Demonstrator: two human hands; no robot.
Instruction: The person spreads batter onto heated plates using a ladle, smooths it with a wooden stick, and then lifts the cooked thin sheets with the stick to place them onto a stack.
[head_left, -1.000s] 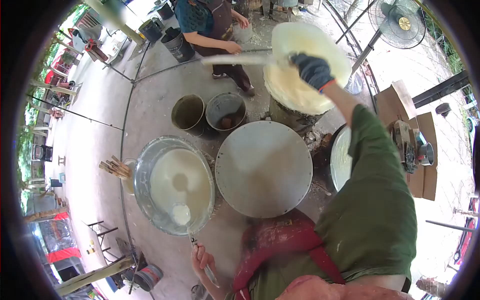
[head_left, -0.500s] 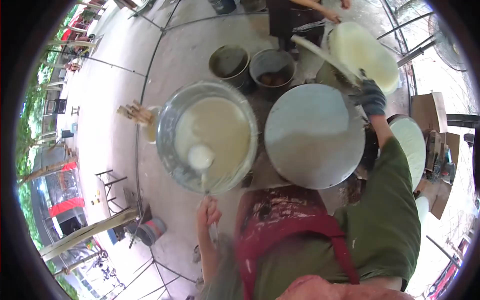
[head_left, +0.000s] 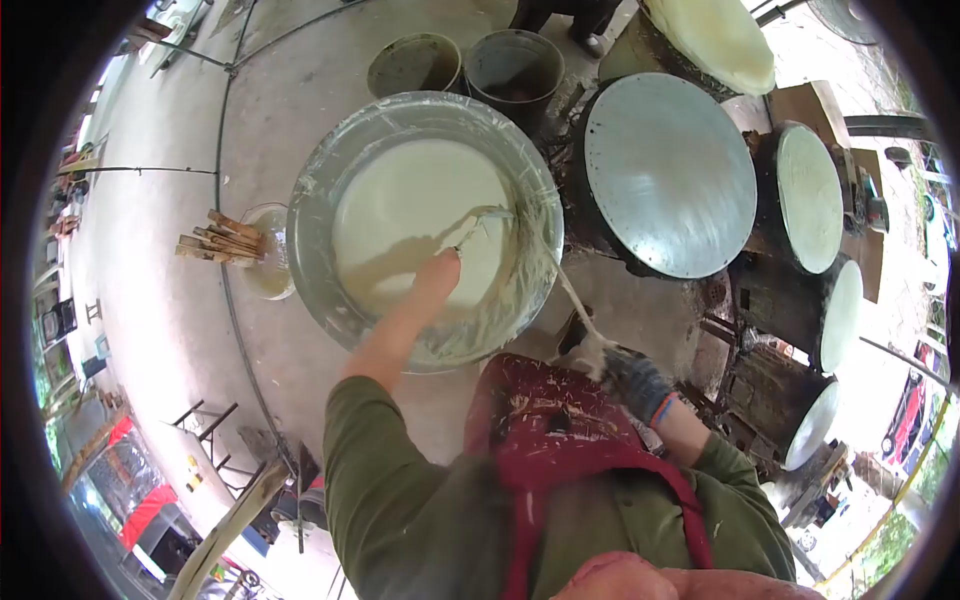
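Observation:
A wide metal basin (head_left: 325, 170) of pale batter (head_left: 400, 215) stands in front of me. My left hand (head_left: 438, 272) reaches into it, just above the batter, and is closed on a thin ladle handle (head_left: 478, 225); the ladle's bowl is not visible. My right hand (head_left: 636, 385), in a dark glove, is low beside my red apron (head_left: 560, 420). It grips a long batter-coated stick (head_left: 565, 290) whose far end slants up to the basin's right rim.
A large round metal lid (head_left: 670, 170) sits right of the basin, with three more round plates (head_left: 810, 195) curving off to the right. Two buckets (head_left: 415, 62) stand behind. A jar with wooden sticks (head_left: 240, 250) is at the left. A pale sheet (head_left: 720, 40) lies far back.
My right hand came down from the raised pale sheet at the far drum to beside my apron, bringing the stick. My left hand moved from the basin's near edge into the basin.

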